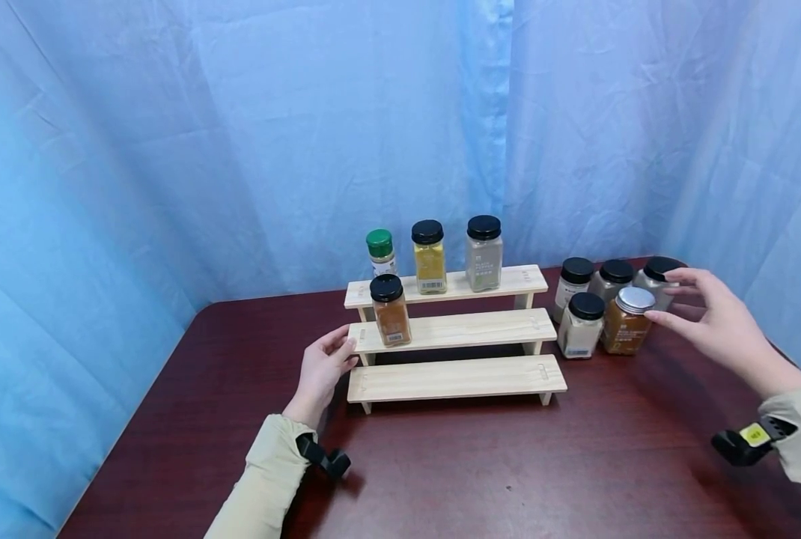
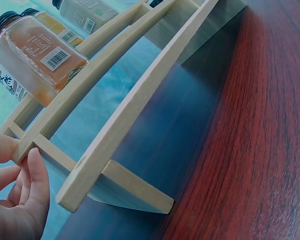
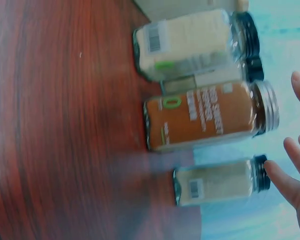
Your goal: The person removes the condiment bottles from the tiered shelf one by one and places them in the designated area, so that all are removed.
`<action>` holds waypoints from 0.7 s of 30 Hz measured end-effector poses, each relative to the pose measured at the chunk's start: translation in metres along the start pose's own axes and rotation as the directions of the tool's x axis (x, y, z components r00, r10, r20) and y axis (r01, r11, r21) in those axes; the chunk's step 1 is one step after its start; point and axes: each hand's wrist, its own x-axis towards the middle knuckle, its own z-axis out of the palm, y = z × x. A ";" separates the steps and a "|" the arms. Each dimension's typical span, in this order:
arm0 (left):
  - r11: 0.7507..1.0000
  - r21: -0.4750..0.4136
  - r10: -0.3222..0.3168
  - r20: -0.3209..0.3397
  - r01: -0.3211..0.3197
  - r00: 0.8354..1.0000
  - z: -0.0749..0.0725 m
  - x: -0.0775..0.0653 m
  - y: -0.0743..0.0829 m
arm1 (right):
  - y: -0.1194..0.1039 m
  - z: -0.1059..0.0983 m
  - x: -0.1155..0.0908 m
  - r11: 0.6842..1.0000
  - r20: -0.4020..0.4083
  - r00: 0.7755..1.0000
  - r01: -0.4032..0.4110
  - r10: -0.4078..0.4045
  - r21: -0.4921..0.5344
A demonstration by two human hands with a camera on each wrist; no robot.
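A three-tier wooden spice rack (image 1: 457, 378) stands on the table. My left hand (image 1: 321, 368) pinches the left end of its middle shelf (image 2: 32, 137) between thumb and fingers. On that shelf is a spice jar of orange-brown powder (image 1: 391, 318); the top shelf holds a green-capped bottle (image 1: 382, 254), a yellow spice jar (image 1: 430, 262) and a grey spice jar (image 1: 484, 258). At the right, my right hand (image 1: 724, 322) reaches with spread fingers beside a silver-lidded jar of reddish-brown spice (image 3: 200, 117) and a black-lidded jar (image 3: 217, 182) behind it, holding nothing.
Close to the rack's right end stand more black-lidded jars, including a front one with pale powder (image 1: 581, 329) and others behind, such as a white-labelled jar (image 1: 571, 288). The dark red table (image 1: 474, 471) extends in front. Blue curtains (image 1: 306, 150) hang behind and at the sides.
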 end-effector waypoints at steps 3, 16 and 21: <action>1.000 0.000 0.002 -0.003 -0.002 1.000 0.000 0.000 0.000 | -0.008 0.002 -0.003 1.000 -0.006 1.000 -0.010 0.010 0.018; 1.000 0.000 0.001 -0.008 -0.001 1.000 0.001 0.001 -0.001 | -0.051 0.024 -0.013 0.987 -0.078 0.994 0.088 -0.079 0.131; 1.000 -0.011 0.002 -0.009 -0.003 1.000 0.001 0.000 -0.001 | -0.068 0.031 -0.016 0.976 -0.044 0.988 0.153 -0.148 0.155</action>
